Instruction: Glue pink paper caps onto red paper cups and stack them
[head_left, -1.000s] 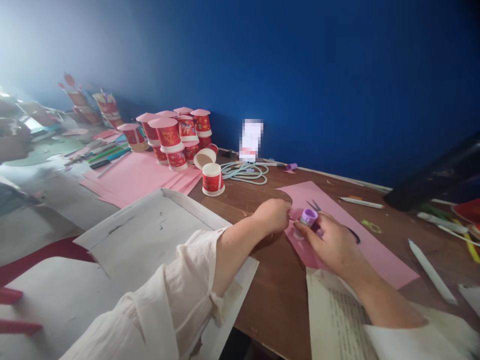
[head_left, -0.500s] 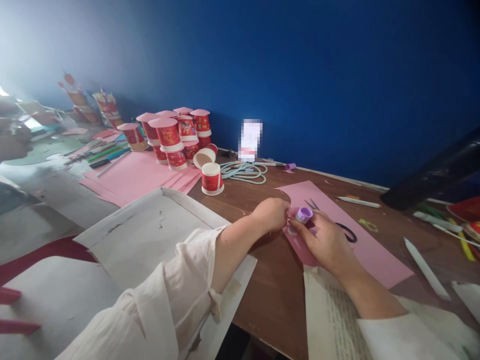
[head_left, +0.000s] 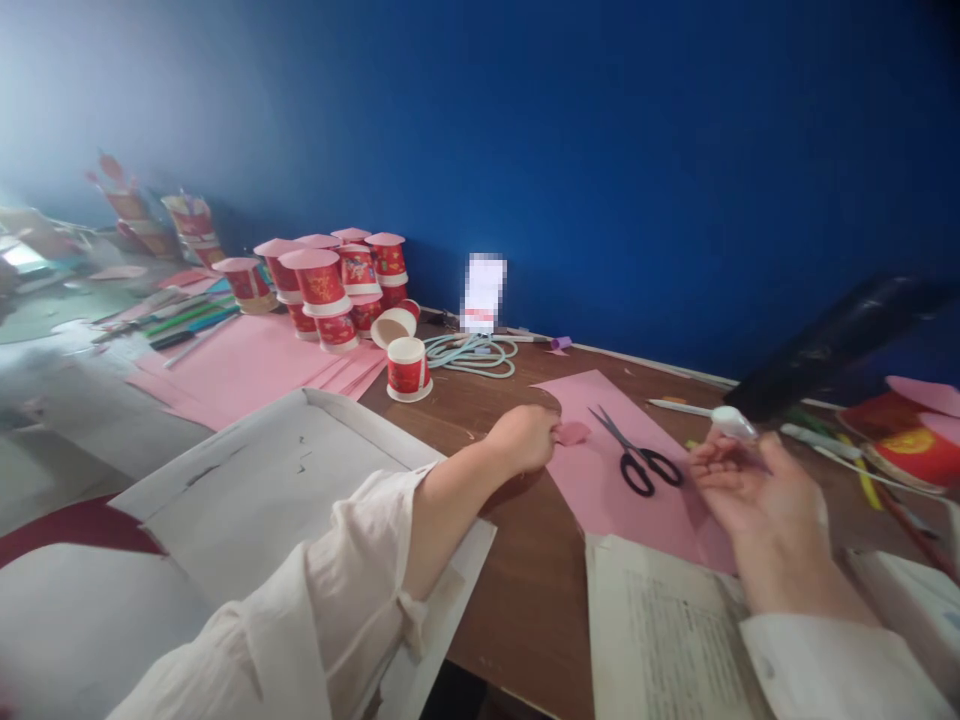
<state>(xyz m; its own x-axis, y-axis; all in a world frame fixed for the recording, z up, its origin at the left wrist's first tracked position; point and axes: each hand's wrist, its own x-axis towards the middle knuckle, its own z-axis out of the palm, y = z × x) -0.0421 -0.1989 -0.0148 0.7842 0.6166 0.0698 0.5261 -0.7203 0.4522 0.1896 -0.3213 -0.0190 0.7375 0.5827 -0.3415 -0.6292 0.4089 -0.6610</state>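
My left hand [head_left: 525, 438] rests in a fist on the brown table, pinching a small pink paper piece [head_left: 573, 433] at the near left edge of a pink paper sheet [head_left: 600, 480]. Black-handled scissors [head_left: 637, 457] lie on that sheet between my hands. My right hand [head_left: 757, 490] is raised to the right of the scissors, palm up, with its fingers curled around a glue stick [head_left: 733, 421], which looks pale and blurred.
Stacks of red paper cups [head_left: 330, 285] with pink tops stand at the back left beside a coiled pale cable [head_left: 472, 353]. White cardboard [head_left: 262, 480] and a printed page [head_left: 667, 640] lie near me. Pens [head_left: 825, 440], a black object [head_left: 840, 345] and red craft pieces [head_left: 911, 440] are at right.
My right hand has pulled away to the right with the glue stick, leaving the pink piece in my left hand. The scissors are now uncovered. The view shifted slightly right.
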